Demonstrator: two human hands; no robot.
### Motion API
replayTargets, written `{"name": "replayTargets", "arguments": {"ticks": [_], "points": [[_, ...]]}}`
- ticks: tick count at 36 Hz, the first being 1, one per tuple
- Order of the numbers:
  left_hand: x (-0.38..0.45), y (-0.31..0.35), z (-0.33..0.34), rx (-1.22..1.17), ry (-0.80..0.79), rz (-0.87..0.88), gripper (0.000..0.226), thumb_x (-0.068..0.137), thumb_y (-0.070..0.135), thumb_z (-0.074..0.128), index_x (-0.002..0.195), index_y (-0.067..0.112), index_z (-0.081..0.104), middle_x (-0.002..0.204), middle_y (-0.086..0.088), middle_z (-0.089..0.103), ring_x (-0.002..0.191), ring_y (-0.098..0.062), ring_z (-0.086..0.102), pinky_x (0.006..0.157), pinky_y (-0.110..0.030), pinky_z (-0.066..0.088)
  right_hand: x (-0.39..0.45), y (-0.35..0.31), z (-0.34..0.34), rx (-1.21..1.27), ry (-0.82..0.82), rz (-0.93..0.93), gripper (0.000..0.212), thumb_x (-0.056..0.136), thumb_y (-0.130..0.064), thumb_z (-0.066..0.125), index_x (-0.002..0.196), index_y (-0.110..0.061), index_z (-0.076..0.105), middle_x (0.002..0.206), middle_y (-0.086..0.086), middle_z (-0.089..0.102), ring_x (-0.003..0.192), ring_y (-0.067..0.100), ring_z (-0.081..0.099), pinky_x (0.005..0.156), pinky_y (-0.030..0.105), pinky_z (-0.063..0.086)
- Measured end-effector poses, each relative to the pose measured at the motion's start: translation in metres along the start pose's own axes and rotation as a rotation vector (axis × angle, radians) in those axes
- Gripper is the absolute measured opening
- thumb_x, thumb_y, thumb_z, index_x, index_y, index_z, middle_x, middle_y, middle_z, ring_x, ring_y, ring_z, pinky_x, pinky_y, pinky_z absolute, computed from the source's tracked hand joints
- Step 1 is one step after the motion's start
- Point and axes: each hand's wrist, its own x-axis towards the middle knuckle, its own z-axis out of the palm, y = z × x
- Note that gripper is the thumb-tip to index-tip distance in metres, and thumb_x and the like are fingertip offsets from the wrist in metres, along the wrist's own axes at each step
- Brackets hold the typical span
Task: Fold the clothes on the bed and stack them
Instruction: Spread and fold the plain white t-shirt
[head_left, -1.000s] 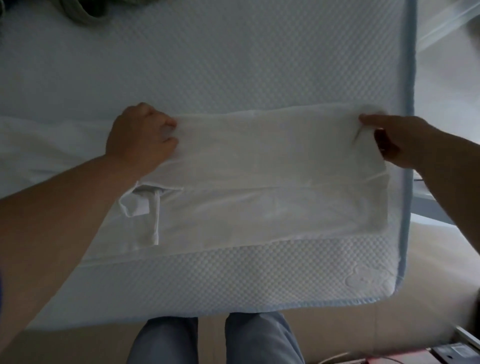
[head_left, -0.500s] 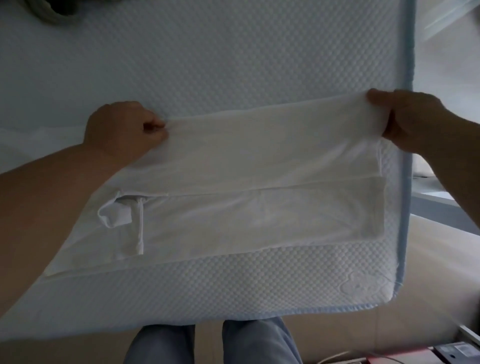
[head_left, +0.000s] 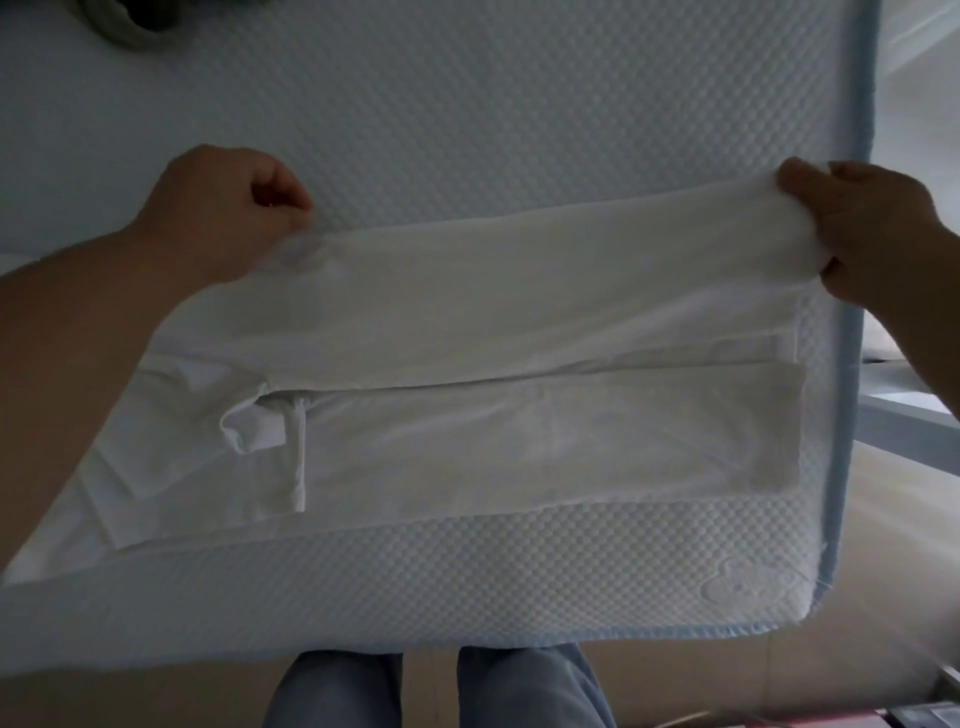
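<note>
White garment (head_left: 467, 374) spread flat across near part of bed (head_left: 519, 119), close to right edge, near half already doubled into a long band; small tab and cord lying loose at left of that band. Far edge lifted off mattress and drawn taut between both hands, likely so next fold drops straight and without creases. Left hand (head_left: 218, 218) at far-left corner, fingers curled into a pinch on the cloth edge. Right hand (head_left: 872, 228) at far-right corner, fingers and thumb wrapped round bunched cloth, right beside blue piping of bed. Corners held wide apart, probably to keep edge level and matched to band below. Dark crumpled clothing (head_left: 124, 21) at far left corner of bed, well apart, apparently waiting. No stack in view. Legs in blue trousers (head_left: 441, 686) at foot of bed.
</note>
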Motion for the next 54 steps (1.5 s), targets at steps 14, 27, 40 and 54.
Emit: {"name": "replayTargets", "arguments": {"ticks": [14,27,40,54], "points": [[0.007,0.058,0.050,0.221,-0.127,0.267,0.029,0.084,0.035,0.064,0.105,0.015,0.071,0.105,-0.012,0.065,0.101,-0.034,0.057,0.081,-0.038,0.044,0.012,0.002,-0.010,0.002,-0.135,0.047,0.015,0.075,-0.021,0.076,0.088,-0.020,0.068,0.093,-0.002,0.071,0.083,0.013,0.070,0.070,0.030,0.057],[0.028,0.065,0.059,0.053,-0.101,-0.007,0.026,0.090,0.031,0.055,0.097,0.008,0.066,0.104,-0.013,0.065,0.096,-0.030,0.057,0.078,-0.033,0.041,0.007,0.005,-0.006,-0.228,-0.159,-0.088,0.034,0.068,-0.010,0.080,0.090,-0.027,0.060,0.094,-0.005,0.066,0.084,0.012,0.067,0.065,0.026,0.055],[-0.065,0.104,0.093,0.205,-0.079,0.319,0.045,0.060,0.035,0.083,0.090,0.007,0.063,0.087,-0.018,0.058,0.083,-0.036,0.058,0.072,-0.043,0.044,-0.050,0.047,-0.024,-0.750,0.194,-0.189,0.045,0.076,-0.051,0.068,0.103,-0.018,0.055,0.094,0.000,0.056,0.089,0.019,0.050,0.074,0.026,0.033],[-0.074,0.075,0.075,0.092,0.059,0.359,0.032,0.077,0.020,0.044,0.086,0.003,0.069,0.080,-0.019,0.062,0.073,-0.037,0.062,0.061,-0.038,0.048,-0.052,0.037,-0.026,-0.136,0.074,0.112,0.026,0.075,-0.006,0.074,0.078,-0.018,0.050,0.075,0.005,0.056,0.055,0.013,0.058,0.059,0.028,0.056]]}}
